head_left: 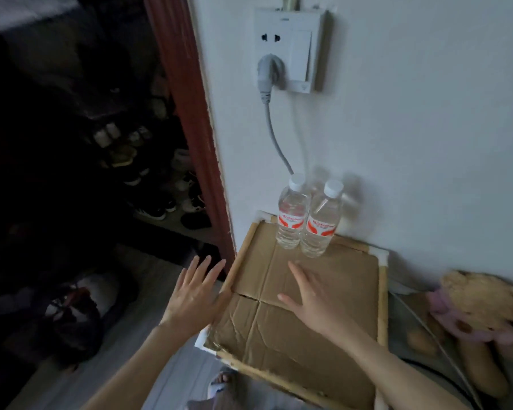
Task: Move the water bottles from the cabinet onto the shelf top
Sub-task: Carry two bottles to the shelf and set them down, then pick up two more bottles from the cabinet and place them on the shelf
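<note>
Now two water bottles [307, 217] are standing upright, touching, at the far edge of the cardboard shelf top [323, 335] against the wall. Both hands are hovering empty, fingers spread wide: the right hand [308, 294] over the cardboard, just near of the bottles, the left hand [194, 291] off the left edge, toward the dark cabinet [71, 143].
</note>
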